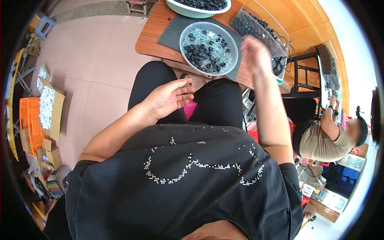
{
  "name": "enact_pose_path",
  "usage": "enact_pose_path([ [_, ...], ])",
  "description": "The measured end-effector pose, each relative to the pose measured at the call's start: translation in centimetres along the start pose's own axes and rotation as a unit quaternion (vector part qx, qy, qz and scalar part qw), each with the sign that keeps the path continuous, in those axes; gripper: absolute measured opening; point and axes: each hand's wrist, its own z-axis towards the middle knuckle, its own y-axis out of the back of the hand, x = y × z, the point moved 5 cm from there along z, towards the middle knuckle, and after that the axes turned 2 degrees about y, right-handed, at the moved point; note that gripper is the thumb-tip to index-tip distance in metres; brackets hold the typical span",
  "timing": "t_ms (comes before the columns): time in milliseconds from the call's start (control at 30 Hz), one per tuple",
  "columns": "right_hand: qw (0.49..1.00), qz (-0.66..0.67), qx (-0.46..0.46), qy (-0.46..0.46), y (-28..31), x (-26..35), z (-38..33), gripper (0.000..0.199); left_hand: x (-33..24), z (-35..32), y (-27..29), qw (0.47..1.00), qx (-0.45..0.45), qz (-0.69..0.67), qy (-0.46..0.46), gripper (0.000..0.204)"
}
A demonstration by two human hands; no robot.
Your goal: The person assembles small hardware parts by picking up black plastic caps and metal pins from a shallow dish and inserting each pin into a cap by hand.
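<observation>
My left hand (170,99) is above my lap, palm turned up, its fingers loosely stretched and nothing visible on it. My right hand (256,54) reaches over the table's right side, just right of a clear round bowl (182,47). Motion smears its fingers, so whether they hold anything does not show. Inside the bowl lie many small black round caps (193,52) mixed with thin, pale silvery screws or pins (210,38). The bowl rests on a dark grey mat (167,37) on a brown wooden table (147,40).
Behind the bowl stands a pale green basin (196,13) of black parts. A clear bin (256,30) with black pieces is at the right. Further right, a co-worker (326,140) sits near a black chair (302,110). At the left are an orange crate (30,124) and a cardboard box (58,108).
</observation>
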Motion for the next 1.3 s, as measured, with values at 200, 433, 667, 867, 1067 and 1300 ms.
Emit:
enact_pose_path([
  [200, 0.960, -0.276, -0.022, 0.044, 1.2, -0.5, 4.8, 0.017, -0.3, 0.8, 1.5, 1.000, -0.018, 0.009, -0.013, 0.029],
  [433, 0.729, -0.674, 0.078, 0.091, -4.8, -8.8, 0.5, 0.026, 0.1, 1.2, 2.4, 1.000, -0.025, 0.007, 0.001, 0.026],
  [667, 0.844, -0.498, 0.021, 0.197, -3.2, -8.3, -1.1, 0.017, -0.2, 2.0, 2.9, 0.999, -0.033, 0.026, -0.010, 0.031],
  [867, 0.938, -0.296, 0.169, 0.062, -8.2, -10.1, -7.6, 0.019, 0.1, 2.4, 2.5, 0.998, -0.043, 0.022, -0.027, 0.032],
  [1067, 0.927, -0.261, 0.255, 0.088, -10.9, -7.9, -9.4, 0.020, -0.1, 2.8, 3.2, 0.998, 0.005, 0.023, -0.062, 0.022],
  [1300, 0.773, -0.594, 0.064, 0.211, -4.4, -8.7, -1.0, 0.011, 0.0, 2.4, 2.8, 0.998, -0.027, 0.042, -0.044, 0.024],
])
